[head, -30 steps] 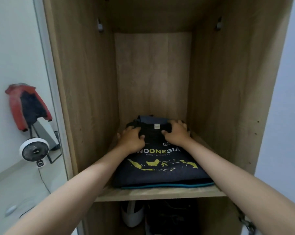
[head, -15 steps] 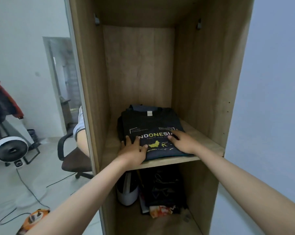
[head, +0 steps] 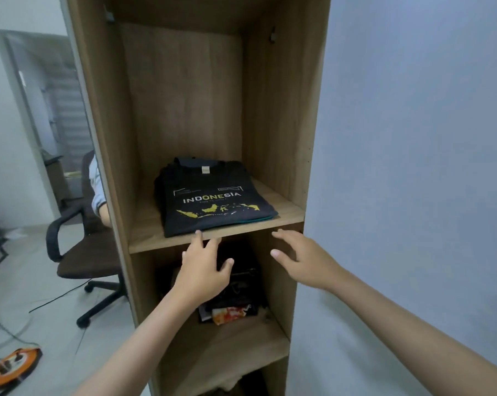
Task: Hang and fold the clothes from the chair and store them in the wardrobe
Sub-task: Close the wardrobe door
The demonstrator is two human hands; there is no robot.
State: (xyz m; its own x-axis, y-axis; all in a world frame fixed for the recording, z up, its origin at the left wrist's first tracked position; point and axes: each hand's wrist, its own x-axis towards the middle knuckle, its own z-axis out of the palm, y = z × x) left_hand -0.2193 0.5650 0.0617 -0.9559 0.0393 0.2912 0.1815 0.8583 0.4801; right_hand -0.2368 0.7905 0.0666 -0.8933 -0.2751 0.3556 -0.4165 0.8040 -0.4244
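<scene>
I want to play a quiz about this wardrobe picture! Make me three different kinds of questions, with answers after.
1. True or false: the folded shirt lies on a wardrobe shelf.
2. Which word is printed on the shirt? A) Indonesia B) Japan C) Brazil
3. Fill the gap: the left hand and right hand are both ____, holding nothing.

Key: 1 true; 2 A; 3 open
</scene>
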